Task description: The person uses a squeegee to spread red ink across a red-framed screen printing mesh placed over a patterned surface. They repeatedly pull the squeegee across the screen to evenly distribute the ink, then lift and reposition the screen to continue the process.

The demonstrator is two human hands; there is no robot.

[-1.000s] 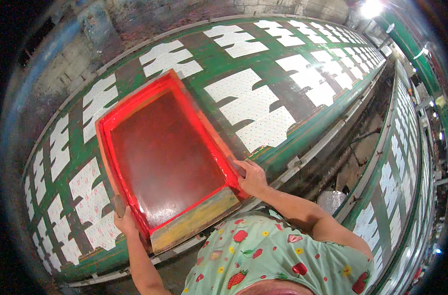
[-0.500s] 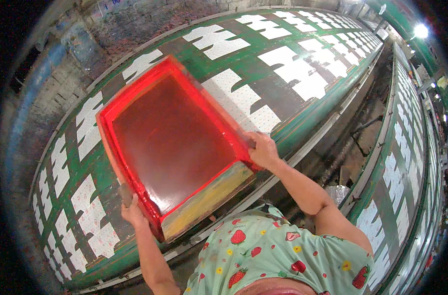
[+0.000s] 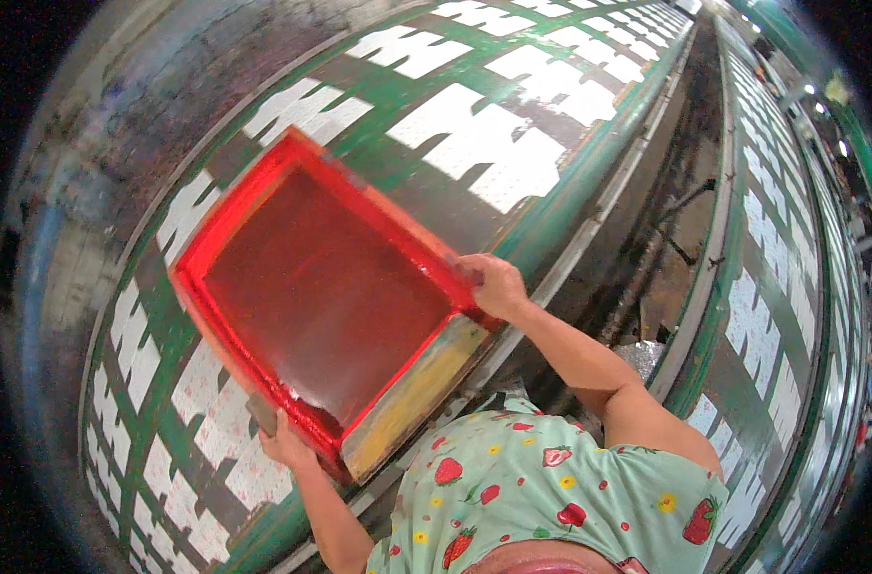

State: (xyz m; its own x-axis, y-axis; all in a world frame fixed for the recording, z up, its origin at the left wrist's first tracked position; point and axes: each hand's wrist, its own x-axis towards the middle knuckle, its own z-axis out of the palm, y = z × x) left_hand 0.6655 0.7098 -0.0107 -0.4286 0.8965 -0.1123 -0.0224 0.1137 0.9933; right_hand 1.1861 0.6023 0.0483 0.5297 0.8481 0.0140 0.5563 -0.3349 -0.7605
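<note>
A rectangular screen frame with bright red ink along its inner edges and a dark mesh is over the long green table; whether it touches the table, I cannot tell. My left hand is closed on a block handle at its near left side. My right hand grips the opposite side near the corner, fingers partly hidden. Around the frame, rows of white cut fabric pieces with small printed dots or motifs lie on the table, some partly under the frame.
A second long table with similar pieces runs along my right, past a dark gap holding metal rails and a crumpled silvery object. A stained concrete wall stands beyond the main table on the left. Lights hang at the far right.
The frame, held in both hands, has tilted round in the picture, its near left corner shifting rightward and its far edge leftward. The view has turned, so the tables sit differently.
</note>
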